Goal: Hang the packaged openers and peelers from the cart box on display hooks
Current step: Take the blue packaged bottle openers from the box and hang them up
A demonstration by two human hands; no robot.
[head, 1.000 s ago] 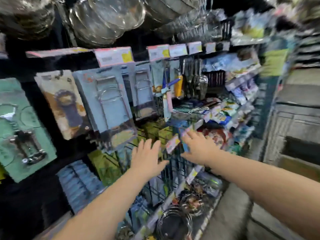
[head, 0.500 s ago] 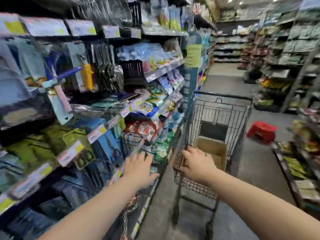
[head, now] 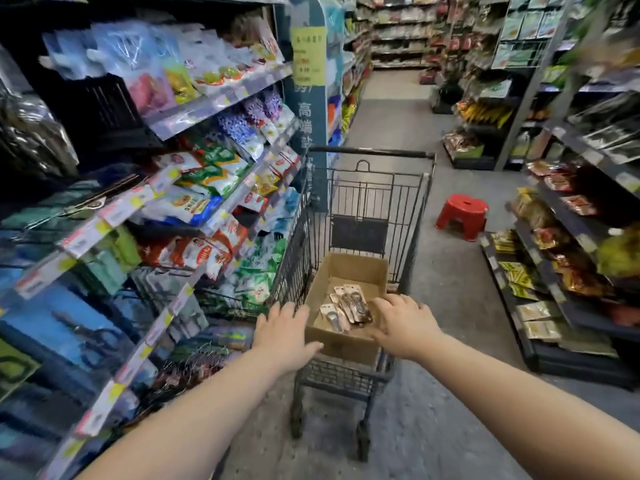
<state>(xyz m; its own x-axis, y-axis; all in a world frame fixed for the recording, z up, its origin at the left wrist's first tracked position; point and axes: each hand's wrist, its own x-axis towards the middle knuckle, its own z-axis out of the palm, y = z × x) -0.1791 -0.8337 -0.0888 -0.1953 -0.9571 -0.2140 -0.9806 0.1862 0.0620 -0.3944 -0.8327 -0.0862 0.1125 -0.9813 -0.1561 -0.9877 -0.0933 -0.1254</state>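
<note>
The 2 hands hovered empty over the cardboard box (head: 349, 271) in the cart (head: 367, 199): left hand (head: 284, 329) flat with straight fingers at its near-left corner, right hand (head: 403, 323) loosely spread just beside the packaged openers (head: 349, 308) lying inside.

the goods on the left shelving (head: 114, 216) were smeared by blur toward the lower left, labels unreadable. the carded packs (head: 348, 308) in the cardboard box (head: 349, 271) were too small to tell openers from peelers. the right hand (head: 403, 323) covered the box's near right corner; whether its fingertips touched a pack could not be told. the left hand (head: 282, 336) hid the near left rim of the cart (head: 374, 188). both forearms (head: 194, 420) were cut off by the bottom edge.
</note>
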